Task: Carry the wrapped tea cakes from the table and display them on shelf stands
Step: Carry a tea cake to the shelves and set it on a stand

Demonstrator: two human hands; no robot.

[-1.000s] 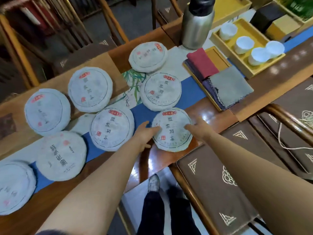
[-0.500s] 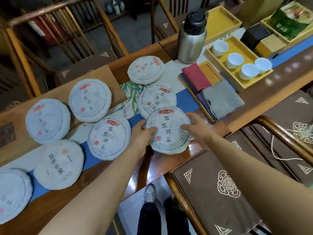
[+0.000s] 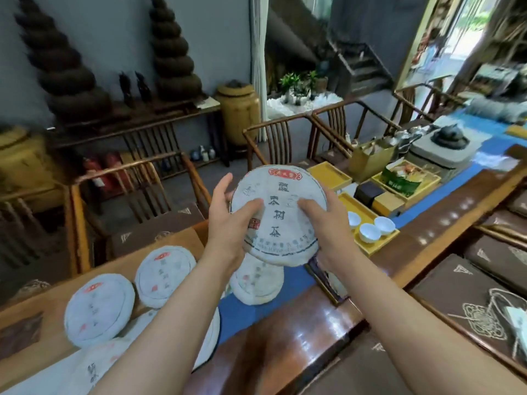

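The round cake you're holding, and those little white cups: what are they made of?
Tea cake: wrapped in what looks like thin matte paper, creased at the edge and printed. Cups: probably glazed porcelain, smooth and white, though blurred.

I hold one wrapped tea cake [image 3: 281,215] up in the air above the table [image 3: 322,323], its printed face tilted toward me. My left hand [image 3: 228,220] grips its left edge, thumb across the paper; my right hand [image 3: 322,220] grips the right edge likewise. Below, more wrapped cakes [image 3: 99,309] lie on the blue runner [image 3: 242,312]. White cups [image 3: 369,232] sit in a yellow tray [image 3: 379,246] to the right.
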